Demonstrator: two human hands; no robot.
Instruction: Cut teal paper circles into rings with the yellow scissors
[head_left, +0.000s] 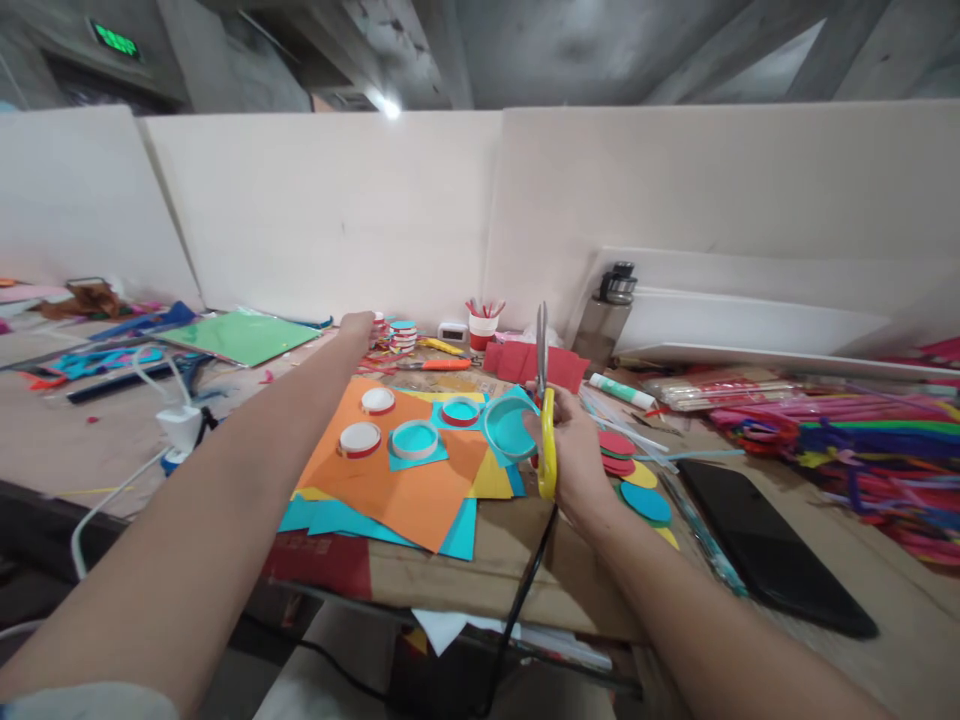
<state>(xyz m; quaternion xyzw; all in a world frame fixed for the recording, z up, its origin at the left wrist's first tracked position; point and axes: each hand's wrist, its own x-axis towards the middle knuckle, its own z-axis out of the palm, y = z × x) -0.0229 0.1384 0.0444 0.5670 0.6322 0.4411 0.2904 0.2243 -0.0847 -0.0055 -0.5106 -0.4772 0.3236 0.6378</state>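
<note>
Both your arms reach over the table [112, 430]; your left hand [356, 325] stretches far out to the stacked tape rolls [391, 335], fingers hidden, so their state is unclear; your right hand [577, 450] clamps yellow scissors [547, 440], blades upright, against a blue ring [508, 425] beside the orange paper [405, 490].

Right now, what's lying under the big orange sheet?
Only edges of blue paper and yellow paper stick out from under the orange sheet; whatever else lies beneath is covered.

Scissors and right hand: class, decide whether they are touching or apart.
Touching. The head view shows the right hand closed around the yellow handle of the scissors, with the blades pointing up.
</note>
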